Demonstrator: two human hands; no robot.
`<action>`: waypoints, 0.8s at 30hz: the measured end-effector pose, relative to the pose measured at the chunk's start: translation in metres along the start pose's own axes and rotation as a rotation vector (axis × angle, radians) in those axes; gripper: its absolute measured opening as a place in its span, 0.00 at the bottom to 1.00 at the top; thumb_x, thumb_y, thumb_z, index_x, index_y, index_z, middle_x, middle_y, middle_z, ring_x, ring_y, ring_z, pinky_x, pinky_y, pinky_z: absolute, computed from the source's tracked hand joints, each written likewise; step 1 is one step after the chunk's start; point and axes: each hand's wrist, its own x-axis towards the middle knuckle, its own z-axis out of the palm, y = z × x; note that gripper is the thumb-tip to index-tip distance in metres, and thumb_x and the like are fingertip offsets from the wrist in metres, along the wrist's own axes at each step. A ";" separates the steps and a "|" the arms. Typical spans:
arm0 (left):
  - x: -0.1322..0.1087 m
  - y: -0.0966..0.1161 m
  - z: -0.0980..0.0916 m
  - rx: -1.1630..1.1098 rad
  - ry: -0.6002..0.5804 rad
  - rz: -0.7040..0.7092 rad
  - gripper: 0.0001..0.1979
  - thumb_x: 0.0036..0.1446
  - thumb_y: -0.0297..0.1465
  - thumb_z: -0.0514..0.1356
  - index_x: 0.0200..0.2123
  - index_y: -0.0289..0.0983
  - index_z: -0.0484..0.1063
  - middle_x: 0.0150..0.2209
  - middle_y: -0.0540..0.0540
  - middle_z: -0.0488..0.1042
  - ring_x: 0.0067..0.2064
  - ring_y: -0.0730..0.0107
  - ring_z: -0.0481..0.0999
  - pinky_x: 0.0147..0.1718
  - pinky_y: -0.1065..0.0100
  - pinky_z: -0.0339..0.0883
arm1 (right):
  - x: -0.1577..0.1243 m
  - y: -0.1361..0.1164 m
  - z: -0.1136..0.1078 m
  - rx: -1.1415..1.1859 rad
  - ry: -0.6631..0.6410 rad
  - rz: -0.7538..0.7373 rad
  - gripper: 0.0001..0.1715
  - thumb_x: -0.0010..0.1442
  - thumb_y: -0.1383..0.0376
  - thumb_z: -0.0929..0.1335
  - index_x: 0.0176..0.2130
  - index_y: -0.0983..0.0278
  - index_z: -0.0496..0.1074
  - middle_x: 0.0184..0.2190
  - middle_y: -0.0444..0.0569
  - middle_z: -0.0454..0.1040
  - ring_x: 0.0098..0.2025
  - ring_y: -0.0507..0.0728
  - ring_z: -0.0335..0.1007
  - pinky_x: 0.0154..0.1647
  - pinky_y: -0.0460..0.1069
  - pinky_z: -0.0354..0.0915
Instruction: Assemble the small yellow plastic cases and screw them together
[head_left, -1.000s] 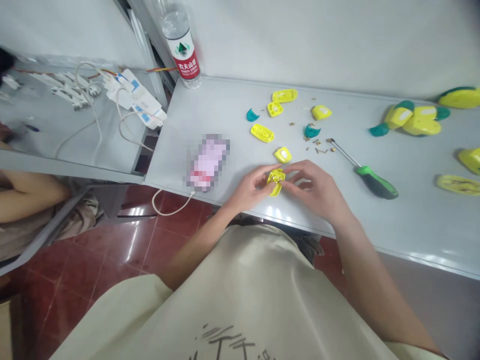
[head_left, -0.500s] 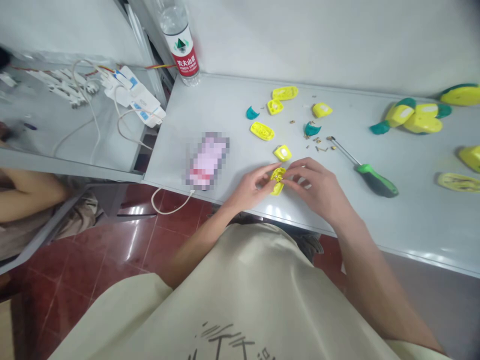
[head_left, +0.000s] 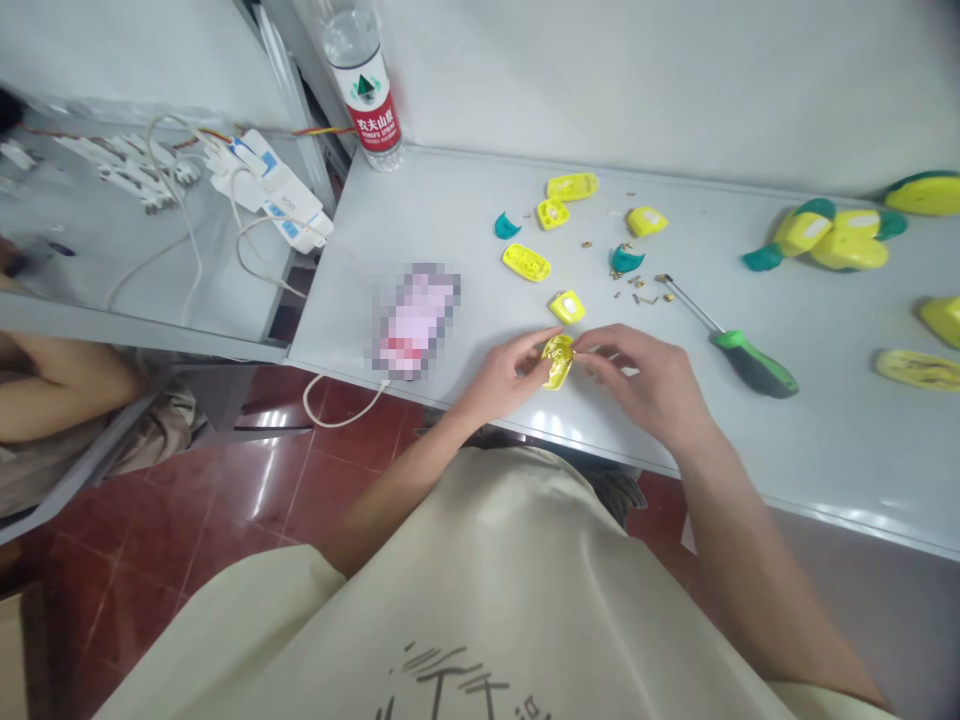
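Note:
My left hand (head_left: pixel 504 378) and my right hand (head_left: pixel 637 376) meet at the table's front edge, with their fingertips pinching a small yellow plastic shell (head_left: pixel 558 360) between them. Its hollow side shows small metal parts. Nearest to my hands lies a yellow plastic part with a white patch (head_left: pixel 566 307). Farther up are several more yellow shell pieces, such as (head_left: pixel 526 262), teal curved pieces, such as (head_left: pixel 626 260), and scattered small screws (head_left: pixel 637 290). A green-handled screwdriver (head_left: pixel 754 365) lies to the right of my right hand.
On the grey table (head_left: pixel 825 470) lie a blurred phone (head_left: pixel 416 320) on a white cable and assembled yellow-green toys (head_left: pixel 825 235). A water bottle (head_left: pixel 364 85) stands at the back corner. A person's arm (head_left: pixel 60 380) rests at the left, by a lower shelf with a power strip (head_left: pixel 277 190).
The yellow shell has turned slightly between my fingers, and more of it now shows. My right hand has eased back a little. The head view has shifted slightly.

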 end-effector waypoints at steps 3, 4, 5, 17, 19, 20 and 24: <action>0.000 0.002 0.000 0.011 0.000 -0.008 0.25 0.64 0.39 0.58 0.63 0.41 0.67 0.40 0.45 0.77 0.38 0.72 0.74 0.42 0.69 0.71 | -0.001 -0.002 -0.001 0.070 -0.008 0.107 0.10 0.64 0.57 0.69 0.42 0.57 0.78 0.32 0.45 0.79 0.30 0.56 0.76 0.37 0.53 0.73; 0.000 0.003 0.000 0.015 0.002 -0.008 0.25 0.64 0.39 0.58 0.63 0.41 0.68 0.40 0.46 0.77 0.37 0.72 0.74 0.42 0.69 0.71 | -0.001 -0.003 -0.001 0.077 -0.004 0.123 0.10 0.63 0.56 0.70 0.42 0.57 0.78 0.32 0.45 0.80 0.30 0.56 0.76 0.37 0.53 0.74; 0.000 0.003 0.000 0.020 0.005 -0.007 0.25 0.64 0.39 0.58 0.63 0.41 0.68 0.39 0.46 0.76 0.37 0.72 0.74 0.42 0.69 0.71 | -0.001 -0.004 -0.001 0.077 0.000 0.129 0.10 0.63 0.56 0.70 0.42 0.57 0.78 0.33 0.46 0.80 0.31 0.56 0.77 0.37 0.53 0.74; 0.000 0.008 0.000 0.042 0.015 0.003 0.25 0.64 0.39 0.58 0.63 0.41 0.68 0.41 0.44 0.78 0.36 0.72 0.74 0.41 0.69 0.72 | -0.003 -0.004 0.008 0.139 0.016 0.148 0.12 0.62 0.56 0.70 0.43 0.58 0.78 0.40 0.49 0.80 0.33 0.55 0.75 0.33 0.51 0.73; 0.000 0.008 0.000 0.042 0.012 0.004 0.25 0.64 0.39 0.58 0.63 0.41 0.68 0.41 0.44 0.78 0.37 0.71 0.74 0.42 0.68 0.72 | -0.004 -0.004 0.008 0.197 0.013 0.171 0.11 0.62 0.56 0.70 0.42 0.58 0.78 0.40 0.49 0.79 0.32 0.54 0.74 0.31 0.50 0.73; 0.000 0.008 0.000 0.042 0.011 0.005 0.25 0.64 0.40 0.58 0.63 0.40 0.68 0.41 0.44 0.78 0.37 0.71 0.74 0.42 0.68 0.72 | -0.004 -0.003 0.008 0.226 0.012 0.178 0.11 0.62 0.56 0.70 0.42 0.58 0.78 0.40 0.49 0.79 0.31 0.54 0.73 0.30 0.50 0.73; 0.000 0.006 0.000 0.043 0.012 0.010 0.25 0.64 0.39 0.58 0.63 0.40 0.68 0.40 0.44 0.77 0.36 0.72 0.74 0.41 0.69 0.71 | -0.004 -0.002 0.009 0.240 0.015 0.126 0.11 0.64 0.57 0.69 0.43 0.57 0.78 0.44 0.51 0.75 0.36 0.55 0.73 0.30 0.50 0.73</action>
